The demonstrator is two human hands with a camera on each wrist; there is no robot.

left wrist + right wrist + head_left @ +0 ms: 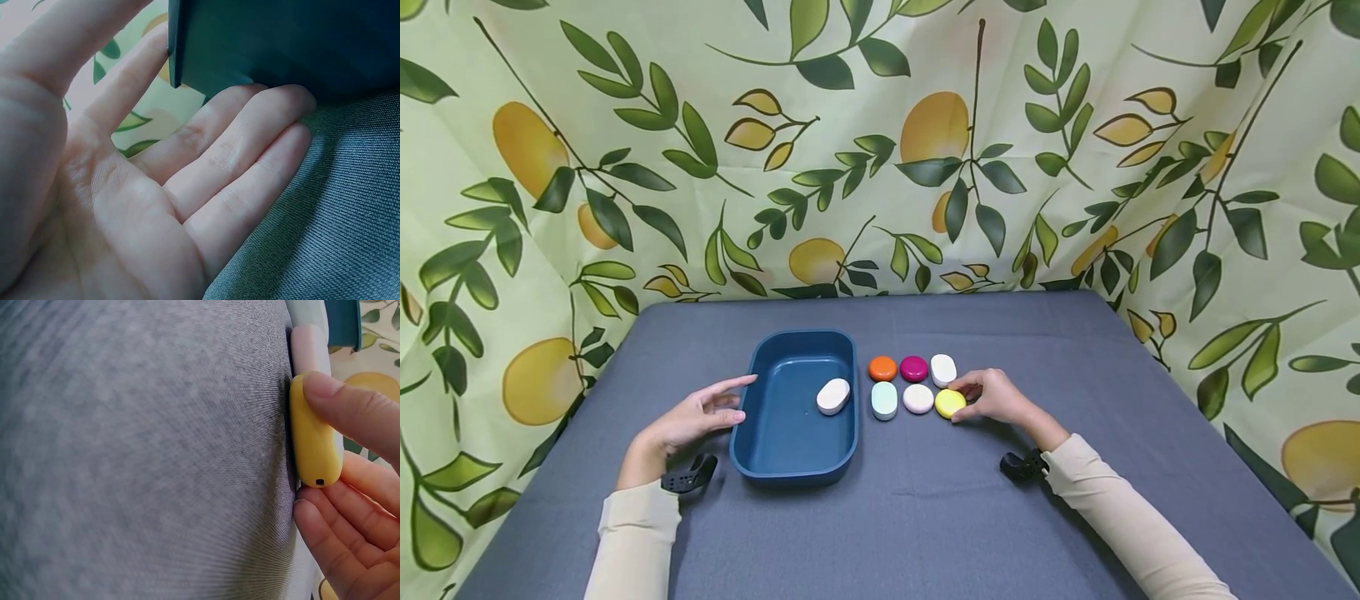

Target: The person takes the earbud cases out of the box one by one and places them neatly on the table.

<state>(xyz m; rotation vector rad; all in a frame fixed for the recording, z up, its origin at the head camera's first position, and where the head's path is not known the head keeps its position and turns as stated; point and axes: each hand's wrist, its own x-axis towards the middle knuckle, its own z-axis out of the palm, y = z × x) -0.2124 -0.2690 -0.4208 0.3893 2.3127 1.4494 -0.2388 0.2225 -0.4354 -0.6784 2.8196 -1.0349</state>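
My right hand [997, 397] pinches a round yellow case [950, 405] at the right end of the front row, its thumb at the near edge. In the right wrist view the yellow case [314, 439] has a small dark square hole in its side and sits low at the cloth. My left hand [694, 419] rests against the left wall of a blue bin [793, 479], fingers loosely extended. The left wrist view shows its index fingertip at the edge of the bin [281, 44]. A white oval case [832, 397] lies inside the bin.
Beside the yellow case are a pale pink round case [918, 399] and a mint oval one [883, 401]. Behind them stand an orange case [882, 369], a magenta case [913, 369] and a white oval case [943, 371]. A grey cloth [925, 533] covers the table; a leaf-patterned curtain [865, 108] hangs behind.
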